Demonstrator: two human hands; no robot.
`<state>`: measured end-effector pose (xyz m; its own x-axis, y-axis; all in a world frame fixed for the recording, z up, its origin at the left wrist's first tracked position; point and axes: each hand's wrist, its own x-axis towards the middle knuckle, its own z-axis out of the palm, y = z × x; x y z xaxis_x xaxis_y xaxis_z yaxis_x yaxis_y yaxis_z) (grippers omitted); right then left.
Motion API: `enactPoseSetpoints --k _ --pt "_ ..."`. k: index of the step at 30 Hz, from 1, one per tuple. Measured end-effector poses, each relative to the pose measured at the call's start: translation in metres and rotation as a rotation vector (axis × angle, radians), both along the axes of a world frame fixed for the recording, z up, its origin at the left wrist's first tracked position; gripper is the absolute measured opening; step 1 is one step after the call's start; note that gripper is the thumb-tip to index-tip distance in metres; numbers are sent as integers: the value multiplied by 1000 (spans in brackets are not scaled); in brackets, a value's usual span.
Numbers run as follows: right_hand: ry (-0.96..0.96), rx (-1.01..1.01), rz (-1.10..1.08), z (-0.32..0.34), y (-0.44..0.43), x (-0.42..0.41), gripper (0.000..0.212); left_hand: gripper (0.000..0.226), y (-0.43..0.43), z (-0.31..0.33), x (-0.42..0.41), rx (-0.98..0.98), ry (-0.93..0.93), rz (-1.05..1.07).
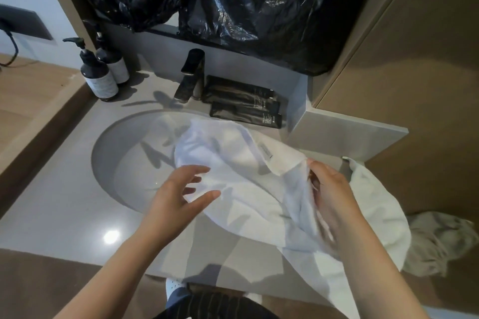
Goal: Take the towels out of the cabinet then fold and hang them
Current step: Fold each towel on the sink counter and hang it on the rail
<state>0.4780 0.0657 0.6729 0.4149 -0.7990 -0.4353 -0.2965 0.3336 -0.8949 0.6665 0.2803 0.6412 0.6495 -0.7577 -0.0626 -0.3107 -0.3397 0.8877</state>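
A white towel lies spread over the right half of the round sink, blurred from motion, with a small label near its upper right edge. My left hand hovers at the towel's left edge, fingers spread and loosely bent, holding nothing. My right hand grips the bunched right side of the towel. A second white towel hangs off the counter's right edge behind my right hand.
Two dark pump bottles stand at the back left of the grey counter. A dark faucet and black tubes sit behind the sink. Black plastic sheeting covers the wall above. A crumpled cloth lies lower right by the brown cabinet.
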Motion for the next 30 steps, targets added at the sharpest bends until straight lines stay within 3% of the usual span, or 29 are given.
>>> enactPoseSetpoints --k 4,11,17,24,30 --pt "119 -50 5 -18 -10 -14 27 39 -20 14 -11 -43 -141 -69" --pt "439 -367 193 -49 5 -16 44 30 -36 15 -25 38 -184 -151" --pt "344 -464 276 -54 15 -28 34 26 -63 23 -20 65 -270 -251" --pt "279 -534 256 -52 24 -23 26 37 -146 32 -17 74 -481 -575" --pt "262 -519 268 -45 29 -24 26 42 -191 23 -12 363 -372 -774"
